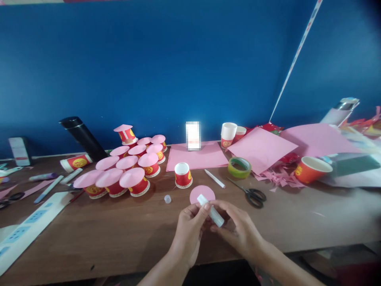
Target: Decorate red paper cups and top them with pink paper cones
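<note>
Over the near middle of the table, both my hands are closed on a white glue stick (213,214). My left hand (189,230) has its thumb pressed along the tube, and my right hand (242,228) curls its fingers round the other side. Just beyond them lies a pink paper circle (201,192), partly hidden by the stick and fingers. A small clear cap (167,199) is on the table to the left. Behind it a red paper cup (183,175) stands with its white inside facing up. A white marker (214,178) lies right of that cup.
Several red cups with pink paper tops (133,177) crowd the left. Black-handled scissors (254,197) and green tape (239,167) lie right of my hands. Pink sheets (175,159) lie at the back. A black flask (81,137) leans at the wall; an orange cup (311,171) tilts at right.
</note>
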The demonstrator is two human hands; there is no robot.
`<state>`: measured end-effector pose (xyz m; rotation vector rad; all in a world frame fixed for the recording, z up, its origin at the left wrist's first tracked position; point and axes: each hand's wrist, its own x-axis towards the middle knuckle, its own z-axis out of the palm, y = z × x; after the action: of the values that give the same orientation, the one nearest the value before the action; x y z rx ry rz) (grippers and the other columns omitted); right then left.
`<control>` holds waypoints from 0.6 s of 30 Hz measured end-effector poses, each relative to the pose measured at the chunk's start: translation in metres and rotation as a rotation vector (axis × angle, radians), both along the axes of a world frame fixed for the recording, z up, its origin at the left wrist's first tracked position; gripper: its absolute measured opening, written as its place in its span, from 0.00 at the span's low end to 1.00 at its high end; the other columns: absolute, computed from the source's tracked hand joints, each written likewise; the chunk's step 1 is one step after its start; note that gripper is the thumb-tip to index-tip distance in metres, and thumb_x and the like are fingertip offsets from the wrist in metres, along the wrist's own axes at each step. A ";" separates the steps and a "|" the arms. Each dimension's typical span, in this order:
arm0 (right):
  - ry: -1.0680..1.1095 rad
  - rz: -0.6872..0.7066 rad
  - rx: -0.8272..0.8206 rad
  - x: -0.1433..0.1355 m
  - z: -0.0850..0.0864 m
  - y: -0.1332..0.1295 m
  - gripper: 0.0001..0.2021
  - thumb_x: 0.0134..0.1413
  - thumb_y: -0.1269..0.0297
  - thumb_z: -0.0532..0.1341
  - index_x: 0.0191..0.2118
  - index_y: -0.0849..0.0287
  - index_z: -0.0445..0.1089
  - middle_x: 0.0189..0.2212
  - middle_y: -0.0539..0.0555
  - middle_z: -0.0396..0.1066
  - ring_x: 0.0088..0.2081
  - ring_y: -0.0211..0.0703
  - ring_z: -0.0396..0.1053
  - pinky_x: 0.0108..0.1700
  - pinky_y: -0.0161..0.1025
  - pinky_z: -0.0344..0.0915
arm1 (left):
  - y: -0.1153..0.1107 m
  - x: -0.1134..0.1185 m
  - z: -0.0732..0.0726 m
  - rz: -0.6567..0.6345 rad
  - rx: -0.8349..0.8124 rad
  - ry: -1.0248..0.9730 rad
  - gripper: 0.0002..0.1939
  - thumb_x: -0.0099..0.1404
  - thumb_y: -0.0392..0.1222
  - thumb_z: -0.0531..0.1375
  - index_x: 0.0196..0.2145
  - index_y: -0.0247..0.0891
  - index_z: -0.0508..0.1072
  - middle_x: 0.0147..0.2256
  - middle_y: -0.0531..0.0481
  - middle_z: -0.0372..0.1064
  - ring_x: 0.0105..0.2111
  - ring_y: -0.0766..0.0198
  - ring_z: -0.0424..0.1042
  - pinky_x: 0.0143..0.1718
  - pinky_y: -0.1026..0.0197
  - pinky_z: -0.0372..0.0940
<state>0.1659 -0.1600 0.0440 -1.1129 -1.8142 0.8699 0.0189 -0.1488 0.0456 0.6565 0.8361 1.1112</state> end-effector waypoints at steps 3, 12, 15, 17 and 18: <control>-0.072 0.023 0.180 0.004 0.002 0.004 0.16 0.54 0.67 0.56 0.50 0.55 0.65 0.43 0.56 0.70 0.43 0.45 0.69 0.46 0.38 0.64 | -0.001 0.001 0.000 -0.034 0.036 0.036 0.13 0.55 0.46 0.62 0.27 0.31 0.73 0.24 0.50 0.66 0.25 0.71 0.64 0.30 0.67 0.61; 0.111 -0.262 0.085 0.023 0.001 0.024 0.13 0.53 0.64 0.59 0.45 0.57 0.67 0.35 0.54 0.71 0.32 0.40 0.68 0.34 0.34 0.66 | 0.009 -0.032 -0.002 -0.223 0.820 1.186 0.11 0.62 0.36 0.52 0.38 0.39 0.73 0.38 0.47 0.71 0.40 0.59 0.66 0.44 0.55 0.59; 0.248 -0.258 -0.014 0.023 0.006 0.033 0.11 0.52 0.61 0.59 0.41 0.58 0.68 0.27 0.51 0.68 0.26 0.36 0.63 0.26 0.31 0.62 | 0.030 -0.045 -0.005 -0.222 0.975 1.345 0.14 0.64 0.34 0.48 0.42 0.39 0.71 0.40 0.47 0.70 0.41 0.60 0.66 0.45 0.56 0.60; 0.315 -0.238 -0.064 0.021 0.006 0.040 0.09 0.54 0.60 0.59 0.38 0.59 0.68 0.23 0.49 0.65 0.24 0.35 0.61 0.25 0.31 0.60 | 0.043 -0.048 -0.009 -0.292 1.040 1.402 0.14 0.63 0.32 0.47 0.41 0.38 0.70 0.39 0.47 0.70 0.40 0.61 0.66 0.44 0.57 0.61; 0.349 -0.224 -0.083 0.020 0.006 0.043 0.09 0.54 0.59 0.58 0.37 0.59 0.67 0.22 0.48 0.64 0.24 0.34 0.60 0.24 0.30 0.59 | 0.048 -0.047 -0.011 -0.318 1.063 1.434 0.14 0.63 0.32 0.48 0.40 0.38 0.70 0.38 0.47 0.70 0.40 0.61 0.67 0.43 0.58 0.61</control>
<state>0.1855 -0.1169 0.0497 -1.1128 -1.3523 0.9451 -0.0285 -0.1003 0.0346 2.5419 1.1782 0.5785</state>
